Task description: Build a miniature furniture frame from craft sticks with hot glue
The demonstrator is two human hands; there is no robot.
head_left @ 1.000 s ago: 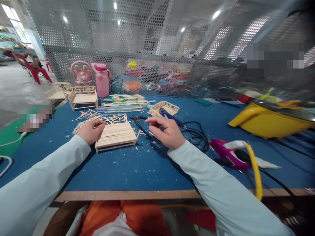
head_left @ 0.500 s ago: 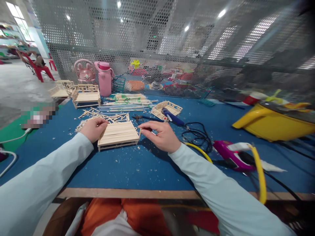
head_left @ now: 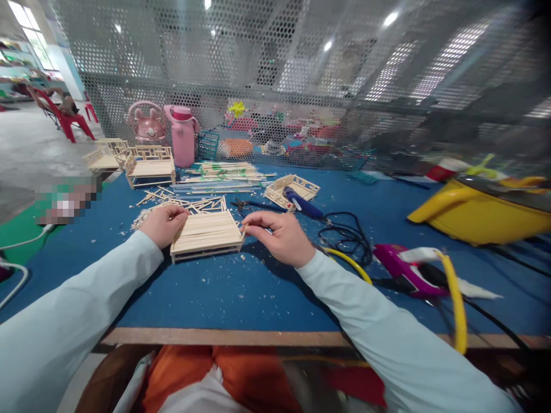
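Note:
A small slatted platform of pale wooden sticks [head_left: 209,232], like a miniature bed, stands on the blue tabletop before me. My left hand [head_left: 162,226] grips its left end, fingers curled in together. At the opposite end, my right hand [head_left: 279,236] has thumb and forefinger pinched on a short wooden stick [head_left: 243,231], held roughly upright against the platform's right edge. The fingertips partly hide the stick. Just behind the platform lies a pile of cut sticks [head_left: 206,203].
Two finished miniature beds [head_left: 150,166] stand at the back left beside a pink bottle [head_left: 183,137]. Pliers [head_left: 258,205], a blue-handled corded tool [head_left: 303,203] and another stick frame [head_left: 279,186] lie behind my right hand. A purple glue gun [head_left: 408,269] and yellow container [head_left: 482,212] are right.
The short stick in my right fingers has shifted very slightly left, closer against the platform's edge. My left hand and the platform stay nearly where they were.

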